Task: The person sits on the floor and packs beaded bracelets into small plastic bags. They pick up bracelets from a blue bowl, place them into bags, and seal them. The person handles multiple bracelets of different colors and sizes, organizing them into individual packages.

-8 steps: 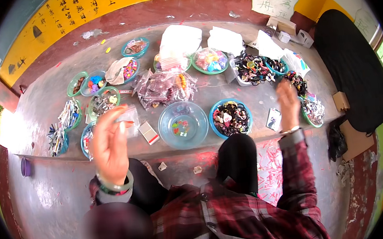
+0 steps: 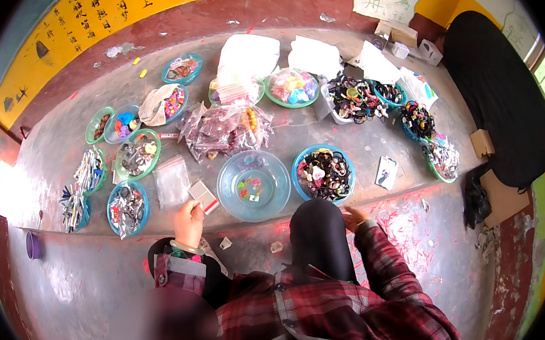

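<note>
My left hand (image 2: 188, 224) is closed at the near edge of the ledge, fingers curled together beside a small white box with a red end (image 2: 203, 197). Whatever those fingers may hold is hidden. Flat above this hand lies a clear plastic bag (image 2: 173, 182). My right hand (image 2: 355, 218) is low beside my raised knee, fingers outstretched and partly out of sight; I see nothing in it. Nearest to it is a blue basket of dark hair ties (image 2: 324, 173). Between the hands stands a clear bluish basin (image 2: 226, 190) with a few small coloured pieces at its bottom.
Baskets of small items line the left, including one of wrapped pieces (image 2: 127, 208). A heap of plastic packets (image 2: 227, 132) sits behind the basin. Farther right are a tub of dark bands (image 2: 350, 95) and a white card (image 2: 387, 172). Red scraps litter the floor.
Both hands have come down from above the ledge. The left moved toward the white and red box and its fingers closed; the right dropped left and down beside my knee.
</note>
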The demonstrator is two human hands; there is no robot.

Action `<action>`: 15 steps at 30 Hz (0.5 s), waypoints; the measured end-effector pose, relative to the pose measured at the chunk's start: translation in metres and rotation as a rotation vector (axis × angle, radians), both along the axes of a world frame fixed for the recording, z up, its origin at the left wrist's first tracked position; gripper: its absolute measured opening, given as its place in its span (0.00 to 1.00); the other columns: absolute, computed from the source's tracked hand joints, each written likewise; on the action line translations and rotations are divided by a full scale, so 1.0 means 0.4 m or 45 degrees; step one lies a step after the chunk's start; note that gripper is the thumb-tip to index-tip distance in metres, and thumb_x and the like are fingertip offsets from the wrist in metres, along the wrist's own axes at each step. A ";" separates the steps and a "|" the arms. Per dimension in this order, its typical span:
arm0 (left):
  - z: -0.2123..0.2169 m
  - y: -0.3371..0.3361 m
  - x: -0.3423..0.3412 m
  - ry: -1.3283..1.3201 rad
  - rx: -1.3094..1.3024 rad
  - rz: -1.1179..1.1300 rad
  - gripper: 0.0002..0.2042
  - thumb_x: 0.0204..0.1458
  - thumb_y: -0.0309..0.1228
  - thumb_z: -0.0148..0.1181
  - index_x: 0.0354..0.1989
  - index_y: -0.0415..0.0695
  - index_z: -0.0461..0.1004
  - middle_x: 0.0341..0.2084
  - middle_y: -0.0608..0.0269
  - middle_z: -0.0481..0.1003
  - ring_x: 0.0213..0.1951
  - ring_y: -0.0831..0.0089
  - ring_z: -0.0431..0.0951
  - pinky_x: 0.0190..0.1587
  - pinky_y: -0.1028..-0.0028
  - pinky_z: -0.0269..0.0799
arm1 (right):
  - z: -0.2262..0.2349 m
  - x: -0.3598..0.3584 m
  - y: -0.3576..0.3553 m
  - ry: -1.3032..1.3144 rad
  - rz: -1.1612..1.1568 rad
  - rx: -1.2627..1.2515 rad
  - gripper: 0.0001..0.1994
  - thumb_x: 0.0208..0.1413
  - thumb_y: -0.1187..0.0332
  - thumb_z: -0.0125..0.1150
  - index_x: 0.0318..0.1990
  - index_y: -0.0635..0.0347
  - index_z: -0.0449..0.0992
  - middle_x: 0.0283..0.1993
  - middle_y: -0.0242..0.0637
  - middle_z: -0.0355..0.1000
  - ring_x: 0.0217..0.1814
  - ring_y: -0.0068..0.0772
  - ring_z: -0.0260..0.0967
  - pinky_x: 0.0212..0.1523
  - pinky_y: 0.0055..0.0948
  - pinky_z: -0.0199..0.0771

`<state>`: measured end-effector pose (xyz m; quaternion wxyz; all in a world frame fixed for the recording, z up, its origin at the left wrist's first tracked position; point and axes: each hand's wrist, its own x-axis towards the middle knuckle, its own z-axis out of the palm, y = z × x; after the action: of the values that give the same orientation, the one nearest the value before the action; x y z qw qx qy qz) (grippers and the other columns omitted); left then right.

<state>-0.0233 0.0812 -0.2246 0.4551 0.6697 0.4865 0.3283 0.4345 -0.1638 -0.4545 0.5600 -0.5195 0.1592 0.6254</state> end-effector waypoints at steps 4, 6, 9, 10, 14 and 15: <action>-0.019 -0.018 0.058 -0.033 -0.014 -0.028 0.08 0.52 0.29 0.52 0.34 0.37 0.72 0.23 0.66 0.72 0.26 0.81 0.71 0.28 0.79 0.68 | 0.023 -0.067 0.025 -0.032 0.007 0.109 0.21 0.54 0.62 0.52 0.47 0.75 0.63 0.48 0.55 0.67 0.47 0.51 0.67 0.48 0.41 0.67; -0.004 -0.023 0.052 -0.011 0.013 -0.047 0.08 0.51 0.29 0.52 0.33 0.36 0.72 0.20 0.65 0.72 0.23 0.80 0.71 0.28 0.78 0.68 | 0.141 -0.139 0.106 -0.050 0.007 -0.014 0.19 0.52 0.64 0.53 0.45 0.74 0.65 0.45 0.53 0.68 0.44 0.48 0.68 0.44 0.40 0.70; -0.010 -0.017 0.063 0.084 0.055 -0.106 0.08 0.50 0.29 0.52 0.34 0.37 0.72 0.22 0.61 0.74 0.25 0.76 0.73 0.30 0.76 0.69 | 0.131 -0.129 0.133 -0.160 -0.053 -0.129 0.16 0.50 0.66 0.53 0.42 0.70 0.66 0.40 0.49 0.68 0.39 0.45 0.68 0.38 0.38 0.71; -0.025 -0.014 0.064 0.092 0.082 -0.112 0.08 0.50 0.29 0.52 0.34 0.37 0.72 0.22 0.59 0.74 0.25 0.74 0.74 0.31 0.75 0.69 | 0.119 -0.119 0.143 -0.200 -0.066 -0.161 0.15 0.49 0.67 0.53 0.41 0.69 0.66 0.38 0.48 0.68 0.37 0.44 0.68 0.36 0.37 0.71; -0.021 0.000 0.058 0.207 0.077 -0.115 0.08 0.50 0.28 0.52 0.33 0.38 0.73 0.25 0.53 0.75 0.29 0.65 0.77 0.32 0.73 0.70 | 0.070 -0.049 0.160 -0.305 -0.208 -0.229 0.11 0.47 0.69 0.52 0.37 0.65 0.66 0.32 0.43 0.68 0.30 0.41 0.67 0.30 0.36 0.72; -0.017 -0.001 0.057 0.230 0.063 -0.106 0.08 0.50 0.29 0.52 0.33 0.38 0.73 0.25 0.53 0.75 0.29 0.65 0.77 0.32 0.73 0.70 | 0.061 -0.037 0.161 -0.266 -0.291 -0.206 0.11 0.47 0.69 0.52 0.37 0.65 0.66 0.31 0.43 0.68 0.29 0.40 0.67 0.29 0.36 0.72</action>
<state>-0.0004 0.0808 -0.2316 0.4058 0.7272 0.4891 0.2593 0.4195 -0.0994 -0.4301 0.5973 -0.6035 0.2079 0.4856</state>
